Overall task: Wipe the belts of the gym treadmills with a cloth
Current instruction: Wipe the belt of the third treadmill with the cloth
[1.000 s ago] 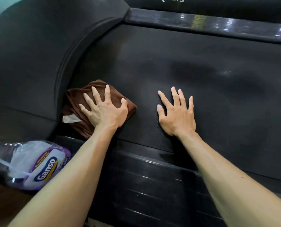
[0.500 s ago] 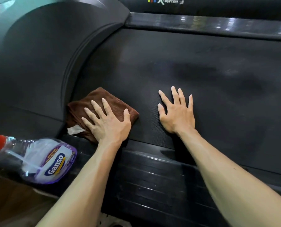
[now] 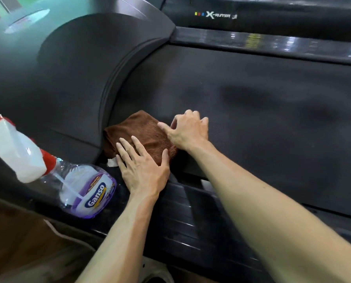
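A folded brown cloth (image 3: 144, 131) lies on the black treadmill belt (image 3: 272, 129), at its left end against the curved motor cover (image 3: 78, 78). My left hand (image 3: 144, 168) rests flat on the cloth's near edge, fingers spread, palm partly on the side rail (image 3: 191, 221). At the cloth's right edge is my right hand (image 3: 188, 131). Its fingers are curled over the belt and its thumb lies on the cloth; nothing is clasped. A white tag (image 3: 112, 161) pokes out under the cloth.
A clear spray bottle (image 3: 82, 188) with a purple "Ganso" label and a white and red trigger head lies on its side on the near rail, left of my left hand. The far side rail (image 3: 272, 43) borders the belt. Darker patches mark the belt at right.
My right hand lifted off the belt and moved left to the cloth's right edge, fingers curling. My left hand slid back toward the cloth's near edge. The view shifted left, showing more of the bottle.
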Available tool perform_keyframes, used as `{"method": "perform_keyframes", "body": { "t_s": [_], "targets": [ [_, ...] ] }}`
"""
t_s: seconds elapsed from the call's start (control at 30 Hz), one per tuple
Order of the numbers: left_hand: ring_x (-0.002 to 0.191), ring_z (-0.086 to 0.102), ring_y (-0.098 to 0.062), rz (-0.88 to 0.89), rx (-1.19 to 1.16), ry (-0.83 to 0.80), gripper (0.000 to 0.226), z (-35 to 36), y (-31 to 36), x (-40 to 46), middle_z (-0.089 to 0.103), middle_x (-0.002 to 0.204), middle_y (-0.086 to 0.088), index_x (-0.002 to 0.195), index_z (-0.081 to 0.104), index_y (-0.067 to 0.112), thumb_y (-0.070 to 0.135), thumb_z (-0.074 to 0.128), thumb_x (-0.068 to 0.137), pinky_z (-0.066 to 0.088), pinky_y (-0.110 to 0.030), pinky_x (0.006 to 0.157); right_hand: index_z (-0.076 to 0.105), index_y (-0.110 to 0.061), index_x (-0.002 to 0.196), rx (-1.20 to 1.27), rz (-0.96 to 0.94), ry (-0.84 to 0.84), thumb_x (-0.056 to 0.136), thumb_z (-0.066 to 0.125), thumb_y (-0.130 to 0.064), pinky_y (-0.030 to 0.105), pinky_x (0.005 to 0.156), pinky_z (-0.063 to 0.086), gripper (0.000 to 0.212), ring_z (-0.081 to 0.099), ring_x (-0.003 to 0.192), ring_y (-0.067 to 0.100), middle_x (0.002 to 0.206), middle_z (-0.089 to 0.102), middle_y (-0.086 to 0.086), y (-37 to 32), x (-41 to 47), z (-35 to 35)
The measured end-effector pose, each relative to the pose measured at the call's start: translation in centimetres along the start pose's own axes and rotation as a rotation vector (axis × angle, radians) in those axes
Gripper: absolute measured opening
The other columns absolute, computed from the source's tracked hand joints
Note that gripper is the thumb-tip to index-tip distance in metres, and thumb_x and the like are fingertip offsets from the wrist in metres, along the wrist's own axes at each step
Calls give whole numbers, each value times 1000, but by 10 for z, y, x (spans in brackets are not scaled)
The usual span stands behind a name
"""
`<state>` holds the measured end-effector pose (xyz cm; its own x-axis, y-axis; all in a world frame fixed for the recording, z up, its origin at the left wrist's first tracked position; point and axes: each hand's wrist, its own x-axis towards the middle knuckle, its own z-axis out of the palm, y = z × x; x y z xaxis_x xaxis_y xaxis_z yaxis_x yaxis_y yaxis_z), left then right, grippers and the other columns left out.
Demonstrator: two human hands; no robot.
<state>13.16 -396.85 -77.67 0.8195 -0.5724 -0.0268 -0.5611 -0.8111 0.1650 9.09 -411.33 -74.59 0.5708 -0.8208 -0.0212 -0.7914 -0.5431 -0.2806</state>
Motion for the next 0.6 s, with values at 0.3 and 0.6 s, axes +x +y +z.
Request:
{"method": "perform_keyframes", "body": {
  "t_s": [0.3,0.6],
  "targets": [
    [157,-11,-34,182,48,-58,99,3,9,17,-8,169,-24,162,-5,4,69,31,95,-5,-51,127,71,-30,113,-88,56,30,97,50,-70,44,102,32,48,42,125,23,129,49,1,32,-13,6],
    [158,-13,-25,664,24,-172,100,17,131,17,-9,171,-16,164,-1,11,74,33,95,-8,-44,128,74,-30,113,-90,401,103,97,50,-69,47,105,33,48,41,128,24,131,51,3,177,-44,-33]
  ]
}}
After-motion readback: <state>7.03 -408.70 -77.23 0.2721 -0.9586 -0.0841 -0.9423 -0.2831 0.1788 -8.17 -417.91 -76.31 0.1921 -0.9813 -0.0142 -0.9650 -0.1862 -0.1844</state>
